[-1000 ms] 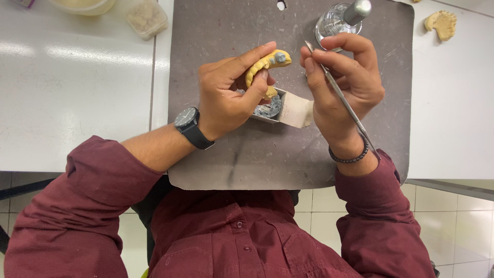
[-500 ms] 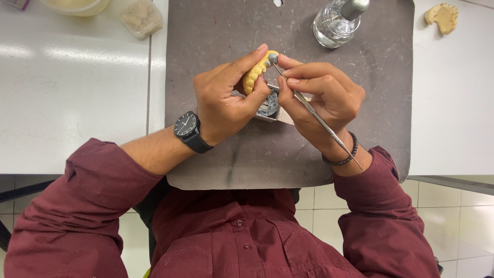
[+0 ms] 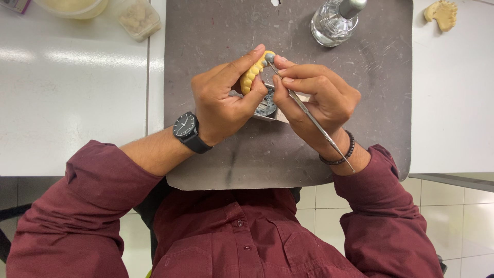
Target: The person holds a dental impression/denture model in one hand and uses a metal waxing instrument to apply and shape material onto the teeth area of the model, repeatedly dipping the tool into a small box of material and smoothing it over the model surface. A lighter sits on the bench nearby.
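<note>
Both hands meet: left hand [image 3: 221,105] pinches yellow cast [image 3: 252,72], right hand [image 3: 314,100] beside.

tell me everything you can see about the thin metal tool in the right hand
The thin metal tool is a slim, silvery rod, seemingly steel, with a small rounded tip. The right hand pinches it like a pen near the tip. It slants from upper left to lower right: the tip meets the top of the yellow dental model held in the left hand, and the far end lies across the right wrist by a dark bead bracelet.
</note>
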### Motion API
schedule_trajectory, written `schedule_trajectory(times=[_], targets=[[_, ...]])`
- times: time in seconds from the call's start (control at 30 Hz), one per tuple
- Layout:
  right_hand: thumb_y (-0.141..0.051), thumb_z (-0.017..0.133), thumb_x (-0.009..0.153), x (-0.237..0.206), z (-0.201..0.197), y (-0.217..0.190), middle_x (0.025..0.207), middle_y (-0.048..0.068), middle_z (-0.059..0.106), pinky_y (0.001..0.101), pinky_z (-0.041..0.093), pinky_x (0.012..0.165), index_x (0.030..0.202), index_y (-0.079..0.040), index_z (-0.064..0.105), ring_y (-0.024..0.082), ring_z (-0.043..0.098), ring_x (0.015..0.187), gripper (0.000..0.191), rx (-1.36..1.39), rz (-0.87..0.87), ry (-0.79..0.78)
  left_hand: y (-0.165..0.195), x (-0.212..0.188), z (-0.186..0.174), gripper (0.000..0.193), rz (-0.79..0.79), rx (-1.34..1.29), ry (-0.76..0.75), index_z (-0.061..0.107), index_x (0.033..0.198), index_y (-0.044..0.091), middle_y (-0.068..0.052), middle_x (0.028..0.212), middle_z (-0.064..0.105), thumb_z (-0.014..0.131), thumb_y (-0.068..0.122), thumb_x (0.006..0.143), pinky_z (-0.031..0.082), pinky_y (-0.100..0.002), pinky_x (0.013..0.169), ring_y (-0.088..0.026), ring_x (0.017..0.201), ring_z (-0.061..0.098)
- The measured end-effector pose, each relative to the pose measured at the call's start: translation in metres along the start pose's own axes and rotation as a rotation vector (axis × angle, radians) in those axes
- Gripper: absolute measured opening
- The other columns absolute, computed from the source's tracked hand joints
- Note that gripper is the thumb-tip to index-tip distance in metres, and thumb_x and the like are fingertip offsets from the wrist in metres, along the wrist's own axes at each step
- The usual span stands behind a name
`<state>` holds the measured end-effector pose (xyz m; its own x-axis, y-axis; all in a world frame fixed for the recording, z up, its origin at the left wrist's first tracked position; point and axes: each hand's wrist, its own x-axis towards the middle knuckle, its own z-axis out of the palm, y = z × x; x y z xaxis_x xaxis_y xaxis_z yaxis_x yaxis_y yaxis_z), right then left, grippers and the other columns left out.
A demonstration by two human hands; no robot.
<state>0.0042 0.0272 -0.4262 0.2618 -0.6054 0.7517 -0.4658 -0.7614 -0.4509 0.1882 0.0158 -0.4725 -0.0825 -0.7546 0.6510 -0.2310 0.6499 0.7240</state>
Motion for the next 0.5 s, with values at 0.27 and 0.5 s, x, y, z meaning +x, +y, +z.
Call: schedule_trajectory(times=[0.27, 0.5], targets=[[0.01, 0.084, 0.093, -0.0005, 0.0012, -0.0025, 0.103, 0.018, 0.075, 0.0319, 0.066, 0.085, 0.093, 0.003, 0.063, 0.03, 0.077, 0.109, 0.022, -0.045, 0.007, 0.002, -0.0012, -0.0004, 0.0009, 0.044, 0.004, -0.023, -0.003, 0.064, 0.141, 0.007, -0.01, 0.098, 0.076, 0.074, 0.002, 0.099, 0.057, -0.024, 0.066, -0.011, 0.073, 0.071], [0.01, 0.084, 0.094, 0.0008, -0.0014, -0.002, 0.104, 0.017, 0.074, 0.0316, 0.067, 0.088, 0.094, 0.002, 0.064, 0.03, 0.077, 0.111, 0.022, -0.027, 0.021, 0.003, -0.0016, 0.0019, 0.0, 0.043, -0.009, -0.048, -0.031, 0.063, 0.142, 0.008, -0.009, 0.099, 0.077, 0.074, 0.004, 0.1, 0.058, -0.024, 0.067, -0.011, 0.075, 0.073]])
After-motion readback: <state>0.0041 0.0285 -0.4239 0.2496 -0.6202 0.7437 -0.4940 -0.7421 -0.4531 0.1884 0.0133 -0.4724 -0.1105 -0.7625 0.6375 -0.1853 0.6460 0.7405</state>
